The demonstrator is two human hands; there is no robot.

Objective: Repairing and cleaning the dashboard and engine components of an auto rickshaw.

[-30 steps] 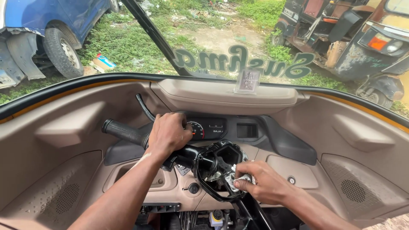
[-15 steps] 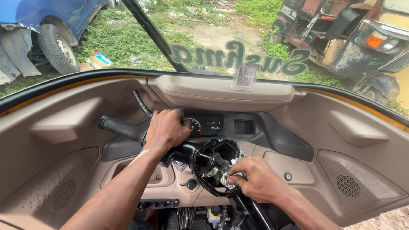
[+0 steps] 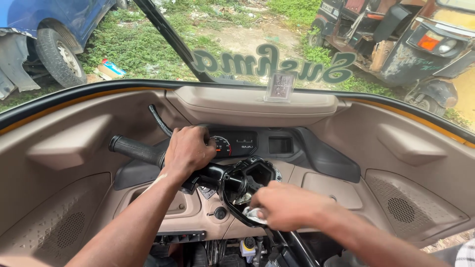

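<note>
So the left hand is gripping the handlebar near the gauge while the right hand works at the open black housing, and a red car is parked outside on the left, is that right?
Not quite: the car outside on the left is blue, not red, as the head view shows. The rest holds: the left hand grips the handlebar near the gauge, and the right hand works at the open black housing.

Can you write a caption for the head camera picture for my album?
Left hand grips the handlebar; right hand works at the open black housing.

Hidden and cropped parts, driver's view.
The left hand (image 3: 187, 151) covers the handlebar's (image 3: 133, 149) inner end; the right hand (image 3: 284, 207) conceals most of a small pale object (image 3: 253, 214); both forearms leave the bottom edge.
</note>
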